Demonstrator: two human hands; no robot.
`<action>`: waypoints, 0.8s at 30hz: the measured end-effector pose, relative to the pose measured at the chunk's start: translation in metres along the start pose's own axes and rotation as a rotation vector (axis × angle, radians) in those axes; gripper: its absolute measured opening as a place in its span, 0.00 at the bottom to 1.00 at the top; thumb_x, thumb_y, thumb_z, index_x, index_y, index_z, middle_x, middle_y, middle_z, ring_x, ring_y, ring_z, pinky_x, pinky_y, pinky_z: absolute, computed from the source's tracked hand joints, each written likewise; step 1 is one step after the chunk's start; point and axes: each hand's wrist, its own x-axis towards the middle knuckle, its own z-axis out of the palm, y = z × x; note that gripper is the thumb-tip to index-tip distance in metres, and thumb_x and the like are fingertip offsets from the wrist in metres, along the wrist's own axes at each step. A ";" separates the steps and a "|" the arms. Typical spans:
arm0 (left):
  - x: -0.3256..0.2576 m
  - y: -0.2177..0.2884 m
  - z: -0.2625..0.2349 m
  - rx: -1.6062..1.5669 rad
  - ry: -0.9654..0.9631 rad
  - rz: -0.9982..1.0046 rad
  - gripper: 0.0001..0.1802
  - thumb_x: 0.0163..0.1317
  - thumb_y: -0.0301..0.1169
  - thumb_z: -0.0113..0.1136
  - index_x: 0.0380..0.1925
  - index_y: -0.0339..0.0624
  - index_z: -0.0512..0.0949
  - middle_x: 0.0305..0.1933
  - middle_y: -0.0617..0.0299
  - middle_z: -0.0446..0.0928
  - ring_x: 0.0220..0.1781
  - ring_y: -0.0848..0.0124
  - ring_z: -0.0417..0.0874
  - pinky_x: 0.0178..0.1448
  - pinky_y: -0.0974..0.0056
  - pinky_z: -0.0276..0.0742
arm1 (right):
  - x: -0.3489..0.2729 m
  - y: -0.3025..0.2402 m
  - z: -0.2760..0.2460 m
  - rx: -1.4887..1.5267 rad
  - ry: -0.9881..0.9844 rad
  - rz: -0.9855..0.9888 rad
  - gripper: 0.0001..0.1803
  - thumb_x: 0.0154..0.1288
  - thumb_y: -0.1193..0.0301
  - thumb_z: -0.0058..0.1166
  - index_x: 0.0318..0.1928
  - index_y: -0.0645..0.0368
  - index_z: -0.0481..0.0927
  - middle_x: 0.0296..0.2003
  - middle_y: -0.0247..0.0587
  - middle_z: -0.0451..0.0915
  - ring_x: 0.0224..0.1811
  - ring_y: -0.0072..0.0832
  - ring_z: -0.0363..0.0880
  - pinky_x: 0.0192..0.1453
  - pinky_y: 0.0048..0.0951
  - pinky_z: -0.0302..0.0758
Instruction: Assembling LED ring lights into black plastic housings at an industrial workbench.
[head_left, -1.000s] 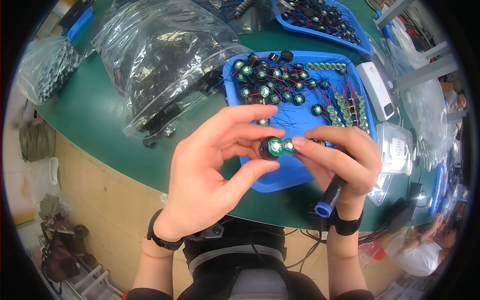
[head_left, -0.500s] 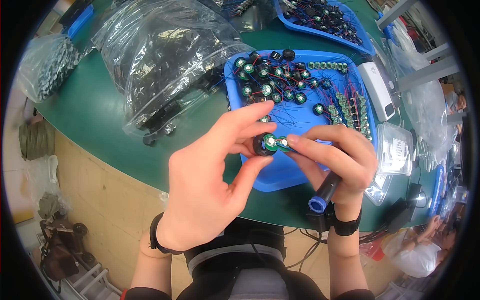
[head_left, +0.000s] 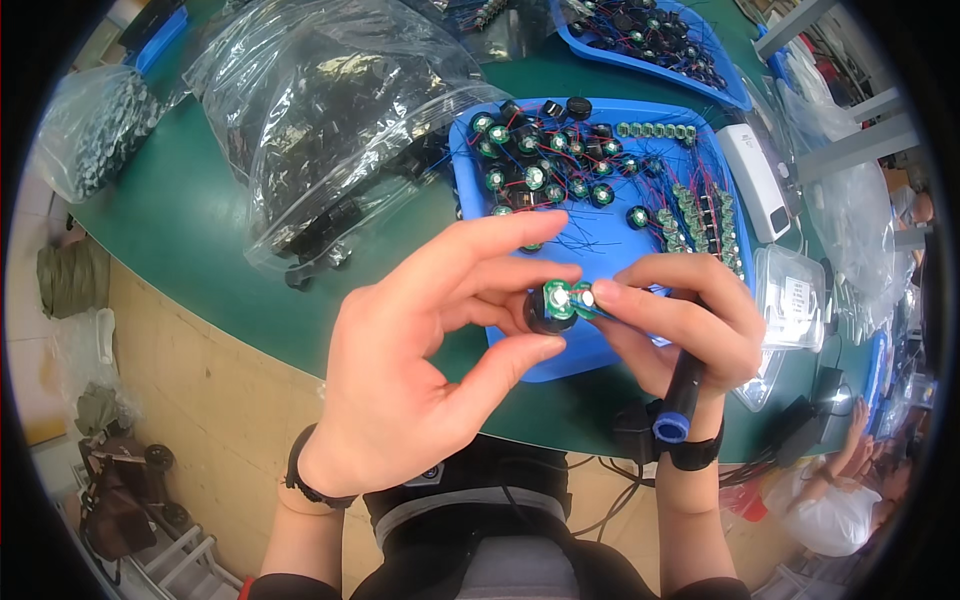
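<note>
Small black round component (head_left: 545, 312) with a green circuit disc on its face: held up in the air, just above the near edge of the blue tray (head_left: 470, 190).

Left hand (head_left: 430, 370): grip closed on the black component, thumb below, index and middle finger curled over the top. Palm faces the camera; dark band on the wrist.

Right hand (head_left: 680, 330): fingertips pinch a small green board (head_left: 585, 300) pressed against the component's face, touching it. The same hand also clasps a dark tool with a blue end (head_left: 678, 400) in its palm, blue end pointing down toward the body. Grip closed on both.

Blue tray, behind the hands: holds many loose round parts with green discs (head_left: 540, 165), tangled red and blue wires, and rows of small green boards (head_left: 655, 130) along its far and right sides.

Left of the tray: large clear plastic bag (head_left: 330, 110) of dark parts, lying on the green surface (head_left: 180, 220). Further left, a smaller bag of metal pieces (head_left: 100, 125).

Right of the tray: white oblong device (head_left: 755, 180), then a clear plastic box (head_left: 795, 295).

Beyond the tray: second blue tray (head_left: 650, 45) with similar wired parts.
</note>
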 end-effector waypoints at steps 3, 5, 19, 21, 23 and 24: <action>0.001 0.000 -0.001 -0.002 -0.002 -0.008 0.30 0.51 0.10 0.61 0.58 0.24 0.69 0.53 0.44 0.79 0.52 0.63 0.83 0.47 0.69 0.80 | -0.001 0.000 0.000 -0.007 -0.003 0.003 0.17 0.40 0.74 0.70 0.36 0.44 0.89 0.26 0.26 0.80 0.18 0.19 0.71 0.20 0.21 0.59; 0.001 0.000 -0.002 -0.002 -0.016 -0.013 0.30 0.51 0.10 0.61 0.57 0.24 0.69 0.52 0.45 0.79 0.52 0.63 0.83 0.48 0.69 0.80 | 0.000 0.001 -0.001 -0.015 -0.013 -0.003 0.17 0.40 0.73 0.69 0.36 0.44 0.89 0.26 0.26 0.80 0.18 0.18 0.70 0.20 0.21 0.58; 0.015 -0.023 -0.004 0.077 0.076 -0.071 0.17 0.56 0.13 0.60 0.47 0.28 0.76 0.47 0.51 0.81 0.51 0.65 0.84 0.55 0.65 0.80 | 0.008 -0.010 0.002 -0.058 -0.184 0.191 0.20 0.47 0.63 0.71 0.44 0.48 0.85 0.33 0.32 0.82 0.22 0.27 0.75 0.23 0.28 0.65; 0.014 -0.029 0.000 0.121 0.080 -0.030 0.15 0.56 0.13 0.61 0.45 0.28 0.78 0.48 0.52 0.81 0.50 0.66 0.83 0.55 0.65 0.80 | 0.002 -0.007 0.012 -0.040 -0.156 0.284 0.21 0.48 0.64 0.70 0.45 0.49 0.84 0.31 0.34 0.82 0.22 0.31 0.77 0.24 0.31 0.68; 0.014 -0.031 0.006 0.157 0.123 0.016 0.12 0.55 0.14 0.62 0.41 0.30 0.80 0.46 0.54 0.82 0.48 0.69 0.84 0.54 0.67 0.80 | -0.007 -0.001 0.016 -0.102 -0.208 0.274 0.19 0.50 0.65 0.70 0.44 0.49 0.84 0.27 0.33 0.80 0.22 0.33 0.77 0.24 0.32 0.69; 0.014 -0.032 0.009 0.245 0.143 0.047 0.12 0.55 0.14 0.62 0.40 0.31 0.81 0.45 0.55 0.83 0.47 0.68 0.84 0.52 0.67 0.80 | -0.008 0.000 0.015 -0.125 -0.251 0.274 0.17 0.50 0.66 0.69 0.43 0.49 0.84 0.25 0.32 0.79 0.21 0.33 0.76 0.24 0.31 0.69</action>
